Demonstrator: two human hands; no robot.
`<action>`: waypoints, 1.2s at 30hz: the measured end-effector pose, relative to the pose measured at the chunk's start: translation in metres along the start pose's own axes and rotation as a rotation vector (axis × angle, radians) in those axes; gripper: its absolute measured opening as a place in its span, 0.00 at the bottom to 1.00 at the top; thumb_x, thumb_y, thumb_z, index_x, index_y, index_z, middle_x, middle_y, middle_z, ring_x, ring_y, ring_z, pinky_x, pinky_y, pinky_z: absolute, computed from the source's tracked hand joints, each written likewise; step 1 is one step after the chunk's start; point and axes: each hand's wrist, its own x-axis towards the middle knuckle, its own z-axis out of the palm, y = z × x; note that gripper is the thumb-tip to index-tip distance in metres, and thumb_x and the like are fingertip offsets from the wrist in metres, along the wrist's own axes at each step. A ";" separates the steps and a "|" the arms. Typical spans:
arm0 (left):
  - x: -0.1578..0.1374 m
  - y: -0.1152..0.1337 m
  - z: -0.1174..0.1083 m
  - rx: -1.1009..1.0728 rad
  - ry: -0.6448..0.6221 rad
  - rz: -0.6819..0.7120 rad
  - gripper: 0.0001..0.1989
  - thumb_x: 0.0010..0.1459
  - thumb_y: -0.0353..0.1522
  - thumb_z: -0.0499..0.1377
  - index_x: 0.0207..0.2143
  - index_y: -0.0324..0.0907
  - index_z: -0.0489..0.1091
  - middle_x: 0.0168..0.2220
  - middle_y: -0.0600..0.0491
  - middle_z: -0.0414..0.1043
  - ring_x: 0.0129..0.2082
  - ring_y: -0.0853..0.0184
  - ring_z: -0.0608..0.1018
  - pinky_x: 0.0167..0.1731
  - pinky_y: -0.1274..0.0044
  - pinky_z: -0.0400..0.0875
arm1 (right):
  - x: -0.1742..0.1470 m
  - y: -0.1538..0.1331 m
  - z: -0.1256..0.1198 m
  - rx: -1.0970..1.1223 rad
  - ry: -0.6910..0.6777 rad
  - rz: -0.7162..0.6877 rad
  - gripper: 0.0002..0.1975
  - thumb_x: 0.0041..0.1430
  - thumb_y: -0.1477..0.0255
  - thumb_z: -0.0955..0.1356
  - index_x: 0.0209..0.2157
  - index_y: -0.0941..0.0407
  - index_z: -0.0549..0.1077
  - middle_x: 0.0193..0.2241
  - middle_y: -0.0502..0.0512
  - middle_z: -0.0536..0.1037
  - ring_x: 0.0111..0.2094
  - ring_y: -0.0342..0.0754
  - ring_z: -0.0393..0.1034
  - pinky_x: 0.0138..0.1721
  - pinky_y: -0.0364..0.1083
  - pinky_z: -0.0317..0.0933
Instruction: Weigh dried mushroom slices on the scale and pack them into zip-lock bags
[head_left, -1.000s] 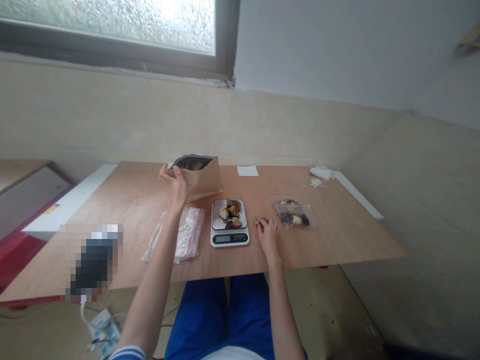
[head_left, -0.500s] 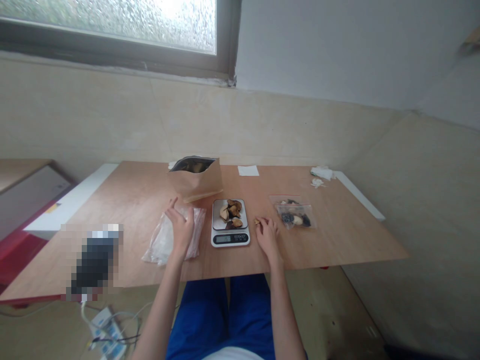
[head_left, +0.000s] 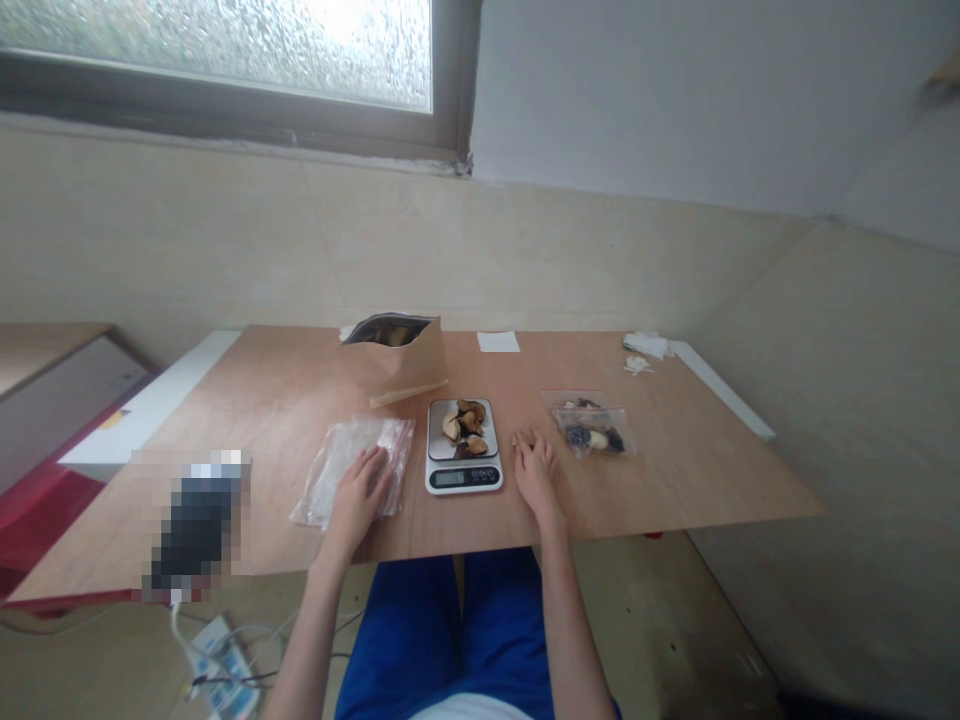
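Note:
My left hand (head_left: 364,487) lies palm down with its fingers stretched over a stack of clear plastic zip bags (head_left: 322,480). To its right stands a white kitchen scale (head_left: 465,478), its display lit but too small to read. Several dried mushroom pieces (head_left: 466,425), curled and brown and cream, rest on its metal plate. Right of the scale, my right hand (head_left: 534,465) sits low on the table, fingers closed around a small dried mushroom piece (head_left: 520,438) that shows only in part.
Behind the scale an open brown paper pouch (head_left: 397,365) holds more brown pieces. Filled clear zip bags (head_left: 592,430) lie to the right. White paper (head_left: 498,342) and crumpled tissue (head_left: 646,345) lie along the back. A blurred dark object (head_left: 199,525) is at the left.
My left hand has come down from above the plastic bags and flattened onto them. My right hand stays beside the scale with the piece.

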 end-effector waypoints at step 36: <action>-0.013 0.139 -0.017 -0.597 0.380 -0.211 0.15 0.55 0.39 0.56 0.43 0.44 0.73 0.46 0.51 0.73 0.50 0.61 0.73 0.51 0.69 0.66 | -0.021 -0.132 -0.049 1.039 -0.186 -0.221 0.11 0.61 0.66 0.59 0.28 0.55 0.66 0.26 0.50 0.72 0.29 0.44 0.68 0.32 0.41 0.61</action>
